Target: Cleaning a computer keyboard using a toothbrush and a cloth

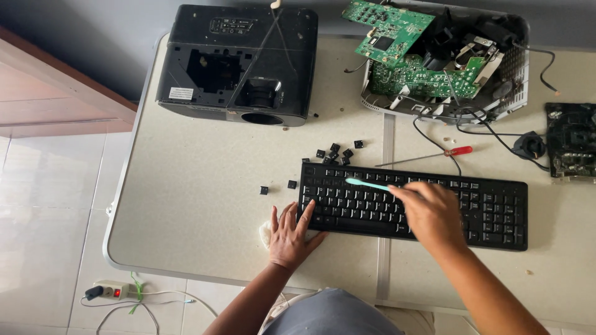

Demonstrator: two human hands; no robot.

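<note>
While the person is leaning over it, the pale folding table (205, 205) is carrying everything, largest first. A black projector (239, 62) is sitting at the far left of the table, lens opening facing the person, top cover showing cut-outs. To its right an opened device shell (509, 93) is lying with green circuit boards (397, 46) tilting out of it and black cables trailing toward the right edge. Another dark part (571, 139) is lying at the far right edge, partly out of view.

Nearer the person, the black keyboard (496, 211) is lying flat across the table's centre seam, long side parallel to the near edge. Some key slots along its upper left look empty, though that is hard to tell.

The left hand (290, 232) is lying flat with fingers spread wide, fingertips pressing on the keyboard's lower left corner, palm resting over a small white cloth (265, 234) on the table. The right hand (431, 214) is closing around the handle of a light blue brush (366, 183), whose head is touching the upper key rows left of centre.

A red-handled screwdriver (458, 151) is lying just behind the keyboard, shaft pointing left. Loose black keycaps (338, 152) are sitting in a cluster beyond the keyboard's upper left corner, and two more (292, 184) are lying apart to its left.

On the tiled floor below, a white power strip (112, 290) is lying with its switch glowing red.
</note>
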